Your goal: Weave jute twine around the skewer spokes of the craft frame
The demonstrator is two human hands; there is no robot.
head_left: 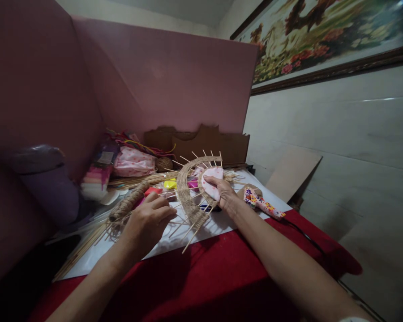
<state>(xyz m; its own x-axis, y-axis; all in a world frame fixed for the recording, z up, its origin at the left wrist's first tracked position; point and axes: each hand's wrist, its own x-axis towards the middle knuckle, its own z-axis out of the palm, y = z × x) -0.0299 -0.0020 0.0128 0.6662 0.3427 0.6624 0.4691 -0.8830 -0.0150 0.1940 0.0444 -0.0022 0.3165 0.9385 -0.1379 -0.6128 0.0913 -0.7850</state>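
A half-round woven piece point(188, 197) of jute twine wound over thin wooden sticks lies on a white board point(208, 228). My right hand point(223, 191) grips its pink dotted fabric centre point(211, 181), fingers closed round it. My left hand point(147, 221) is pinched shut at the piece's left edge, on the twine strand as far as I can see. A roll of jute twine point(127, 205) lies just behind that hand.
A red cloth point(221, 273) covers the table's front. Loose sticks point(83, 250), coloured clips point(169, 184), a twine ball point(163, 164), a pink fabric bundle point(133, 162), a flower-patterned glue gun point(263, 203) and a cardboard box point(204, 143) crowd the back. Pink panels enclose the left.
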